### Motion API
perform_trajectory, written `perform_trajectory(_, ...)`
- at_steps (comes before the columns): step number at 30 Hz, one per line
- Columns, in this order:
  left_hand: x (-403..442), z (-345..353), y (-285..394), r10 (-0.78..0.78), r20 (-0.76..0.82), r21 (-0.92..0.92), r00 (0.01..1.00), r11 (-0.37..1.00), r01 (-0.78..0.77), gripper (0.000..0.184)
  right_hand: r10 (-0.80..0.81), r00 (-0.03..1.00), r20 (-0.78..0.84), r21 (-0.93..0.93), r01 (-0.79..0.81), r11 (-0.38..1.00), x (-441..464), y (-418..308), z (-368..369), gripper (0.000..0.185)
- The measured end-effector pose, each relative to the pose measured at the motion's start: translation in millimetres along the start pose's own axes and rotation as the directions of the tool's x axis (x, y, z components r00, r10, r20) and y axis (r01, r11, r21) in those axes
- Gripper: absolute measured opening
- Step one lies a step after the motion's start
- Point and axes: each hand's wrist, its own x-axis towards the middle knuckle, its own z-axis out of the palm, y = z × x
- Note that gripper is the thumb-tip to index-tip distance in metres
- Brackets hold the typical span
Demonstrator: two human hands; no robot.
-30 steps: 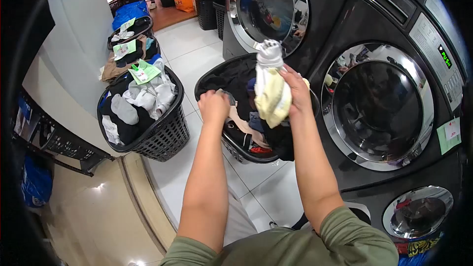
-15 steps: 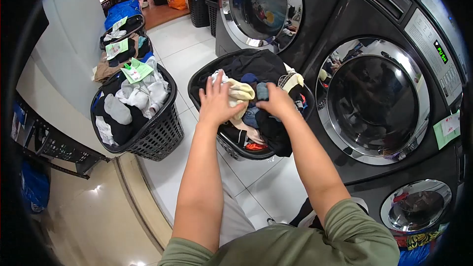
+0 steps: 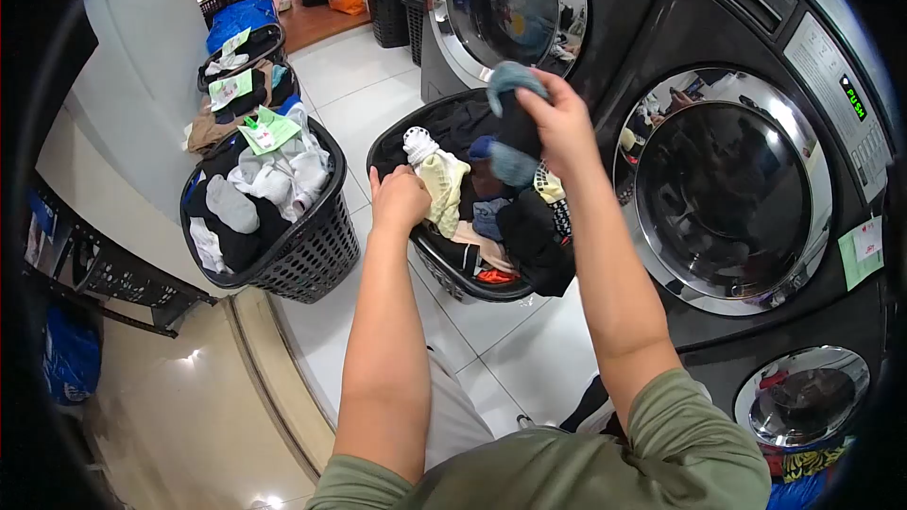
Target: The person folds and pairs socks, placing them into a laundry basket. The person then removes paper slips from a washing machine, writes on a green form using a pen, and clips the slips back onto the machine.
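My right hand (image 3: 559, 118) is raised over the laundry basket (image 3: 436, 276), gripping a black sock (image 3: 518, 127) with blue-grey ends that hangs down. At the basket's left side, my left hand (image 3: 399, 196) has curled fingers; what they hold, if anything, is hidden. Its thumb side lies against a pale yellow cloth (image 3: 442, 191). Beyond that cloth is a bunched white piece (image 3: 419, 144). Black clothes (image 3: 536, 236), a blue-grey bundle (image 3: 487, 217) and a bit of orange-red fabric (image 3: 496, 276) are also in the basket.
To the left stands another full basket (image 3: 307, 250) with a green tag (image 3: 270, 132) on top. More laundry-filled baskets line the wall behind it. Black front-loading washers (image 3: 732, 191) rise close on the right. A dark rack (image 3: 109, 269) is at the left, and a person sits far back.
My right hand has lifted the sock up out of the pile. My left hand has slid down and left from the yellow cloth, and its spread fingers have curled.
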Motion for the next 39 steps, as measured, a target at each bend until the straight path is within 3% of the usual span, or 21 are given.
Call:
perform_trajectory(1,0.8,1.8,-1.3,-0.007,-0.009,-0.031,1.000,0.999,0.006,0.025,-0.037,0.999,0.000,-0.024,0.037,0.999,4.5,10.8,11.5,0.039)
perform_trajectory(4,9.5,-9.9,-2.5,-0.344,-0.078,-0.541,0.936,0.803,0.250,0.024,0.075,0.993,0.087,-0.020,-0.074,0.997,9.7,36.0,34.0,0.051)
perform_trajectory(5,11.1,-11.2,-0.7,-0.309,-0.233,-0.621,0.922,0.777,0.104,0.024,0.193,0.974,0.114,-0.249,-0.160,0.955,12.4,41.3,30.9,0.056)
perform_trajectory(7,13.9,-9.2,8.6,-0.276,-0.526,-0.691,0.805,0.691,-0.214,0.026,0.134,0.989,0.068,-0.637,-0.060,0.769,12.7,55.4,19.4,0.061)
perform_trajectory(8,11.5,-8.3,15.7,-0.204,-0.429,-0.778,0.880,0.579,-0.245,0.033,0.146,0.988,0.043,-0.740,-0.067,0.670,9.0,68.7,11.8,0.063)
perform_trajectory(9,13.3,-3.9,14.5,-0.031,-0.494,-0.599,0.869,0.737,-0.313,0.033,0.153,0.988,0.017,-0.827,-0.071,0.557,1.9,82.8,4.2,0.064)
perform_trajectory(11,2.0,0.3,16.8,0.031,-0.218,-0.347,0.975,0.932,-0.107,0.039,0.255,0.967,0.003,-0.913,-0.102,0.396,-16.2,99.0,0.1,0.066)
perform_trajectory(13,-0.4,0.1,22.0,0.014,-0.128,-0.328,0.992,0.943,-0.056,0.039,0.285,0.952,0.109,-0.919,-0.013,0.395,-34.3,111.4,3.4,0.068)
perform_trajectory(14,-1.4,-0.3,23.0,0.000,-0.111,-0.320,0.994,0.947,-0.036,0.039,0.326,0.940,0.099,-0.932,-0.028,0.361,-38.3,114.4,4.6,0.059)
perform_trajectory(16,-2.2,-6.1,25.6,-0.018,-0.063,-0.306,0.998,0.952,-0.002,0.037,0.208,0.978,0.024,-0.910,-0.064,0.409,-31.2,113.6,2.3,0.053)
perform_trajectory(17,-0.8,-3.4,24.2,0.034,-0.118,-0.255,0.992,0.965,-0.063,0.037,0.150,0.989,-0.016,-0.898,-0.080,0.433,-25.3,112.0,0.4,0.051)
perform_trajectory(19,-0.5,6.8,21.8,0.142,-0.210,-0.143,0.967,0.974,-0.174,0.038,-0.113,0.994,-0.014,-0.794,0.057,0.605,-7.2,100.9,-5.2,0.040)
perform_trajectory(21,-4.1,3.3,27.7,0.161,-0.145,-0.125,0.976,0.976,-0.180,0.041,-0.164,0.986,0.003,-0.704,0.119,0.700,16.2,79.5,-6.5,0.042)
perform_trajectory(23,-4.6,3.7,31.4,0.203,-0.134,-0.064,0.970,0.975,-0.213,0.043,-0.239,0.967,0.091,-0.764,0.222,0.605,33.4,61.9,-5.2,0.046)
perform_trajectory(27,-5.7,4.3,32.5,0.093,-0.035,-0.044,0.995,0.995,-0.094,0.044,0.145,0.972,0.187,-0.901,0.111,0.419,55.0,57.8,-33.5,0.069)
perform_trajectory(29,-4.0,6.4,32.2,0.072,-0.040,-0.068,0.997,0.995,-0.075,0.043,0.441,0.895,0.066,-0.935,-0.099,0.340,53.6,65.8,-52.8,0.067)
perform_trajectory(31,-2.7,5.9,32.2,0.078,-0.036,-0.105,0.996,0.991,-0.082,0.043,0.402,0.889,0.220,-0.965,0.136,0.226,17.0,92.4,-63.0,0.068)
perform_trajectory(33,-1.8,10.4,30.4,0.095,-0.053,-0.138,0.994,0.985,-0.101,0.042,0.408,0.883,0.230,-0.970,0.172,0.173,-13.4,93.9,-55.7,0.069)
perform_trajectory(34,-1.6,9.3,29.9,0.097,-0.066,-0.152,0.993,0.983,-0.107,0.042,0.368,0.914,0.170,-0.971,0.092,0.222,-16.0,96.9,-57.4,0.072)
perform_trajectory(37,-3.9,6.4,28.8,0.101,-0.117,-0.130,0.988,0.985,-0.117,0.040,0.023,0.987,0.157,-0.829,0.119,0.546,-1.2,96.9,-71.5,0.067)
perform_trajectory(39,-5.3,4.6,29.8,0.084,-0.108,-0.145,0.991,0.984,-0.099,0.039,-0.012,0.995,0.097,-0.805,0.085,0.588,21.5,71.7,-70.0,0.074)
